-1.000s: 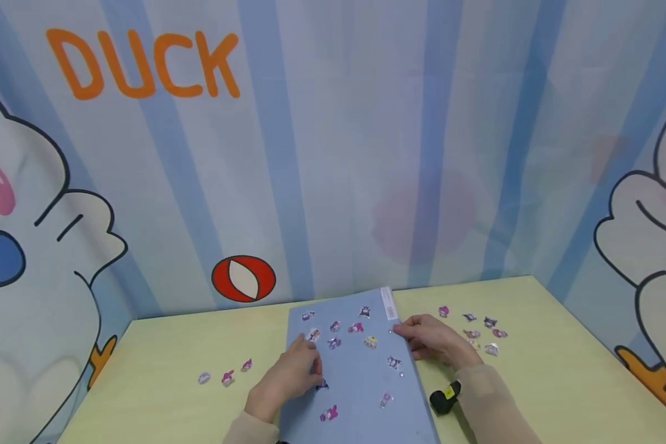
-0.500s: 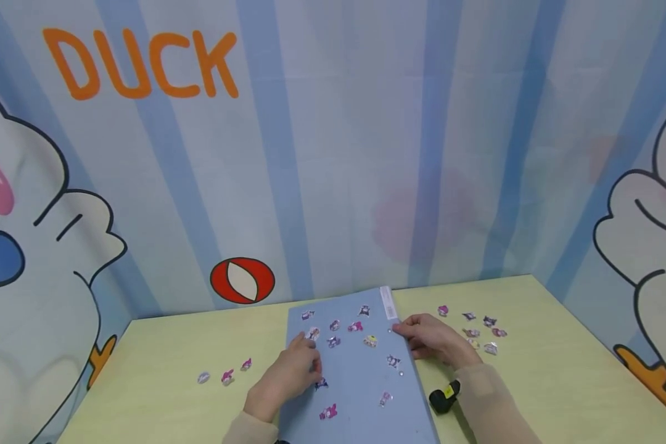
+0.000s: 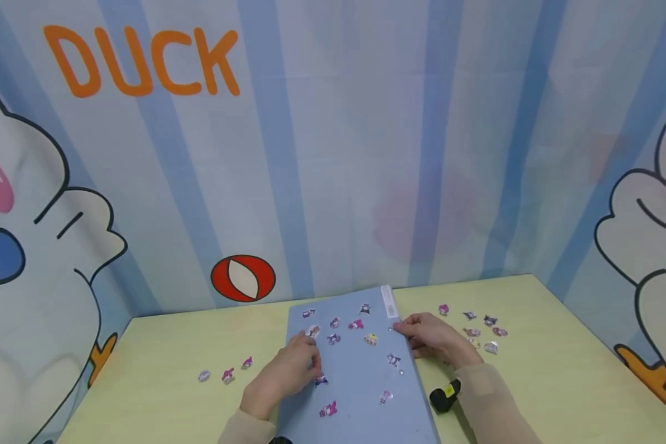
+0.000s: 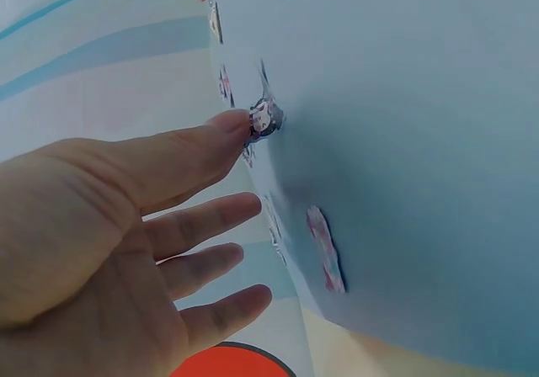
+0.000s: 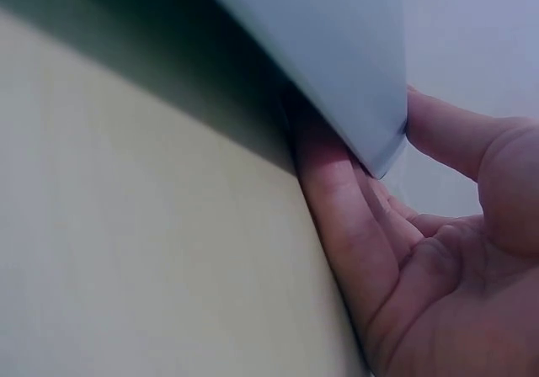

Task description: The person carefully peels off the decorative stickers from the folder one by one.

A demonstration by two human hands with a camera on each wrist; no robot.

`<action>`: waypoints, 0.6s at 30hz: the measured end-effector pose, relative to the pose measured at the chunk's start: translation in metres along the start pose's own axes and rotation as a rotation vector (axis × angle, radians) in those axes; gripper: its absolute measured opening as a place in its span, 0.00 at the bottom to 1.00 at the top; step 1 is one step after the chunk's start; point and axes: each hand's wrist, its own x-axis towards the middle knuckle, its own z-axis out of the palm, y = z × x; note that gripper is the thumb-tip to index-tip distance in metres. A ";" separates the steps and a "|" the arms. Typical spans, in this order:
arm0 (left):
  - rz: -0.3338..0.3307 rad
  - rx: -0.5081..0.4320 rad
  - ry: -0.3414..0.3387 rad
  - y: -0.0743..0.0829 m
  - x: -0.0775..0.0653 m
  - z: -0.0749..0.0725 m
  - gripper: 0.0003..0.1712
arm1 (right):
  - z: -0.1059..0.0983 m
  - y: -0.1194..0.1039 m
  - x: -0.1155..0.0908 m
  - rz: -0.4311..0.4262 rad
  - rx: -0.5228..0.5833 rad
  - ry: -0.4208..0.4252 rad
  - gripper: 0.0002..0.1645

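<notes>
A light blue folder with a barcode label and several small cartoon stickers lies tilted in the middle of the table. My right hand grips its right edge, thumb on top and fingers underneath; the right wrist view shows the folder's corner between them, off the tabletop. Over the folder's left side is my left hand. In the left wrist view, its thumb and forefinger pinch a dark cartoon sticker at the folder's surface, the forefinger mostly hidden behind the thumb. The other fingers extend loosely.
Several loose stickers lie on the yellow table to the right, and 3 more, one a pink sticker, to the left. A black device sits at the right wrist. A striped cartoon curtain stands behind the table.
The left hand has shifted very slightly at the same spot on the folder. The right hand keeps its grip on the edge.
</notes>
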 end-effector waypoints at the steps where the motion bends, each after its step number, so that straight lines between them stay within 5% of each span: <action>1: 0.002 -0.001 -0.001 0.000 0.000 -0.001 0.12 | 0.000 0.000 0.000 0.000 0.000 -0.002 0.22; 9: -0.083 -0.069 -0.045 -0.001 -0.002 -0.007 0.10 | 0.001 0.001 0.000 -0.008 0.006 -0.011 0.22; 18: -0.089 -0.087 0.046 -0.021 -0.017 -0.024 0.11 | 0.001 -0.001 -0.002 -0.009 0.001 -0.003 0.23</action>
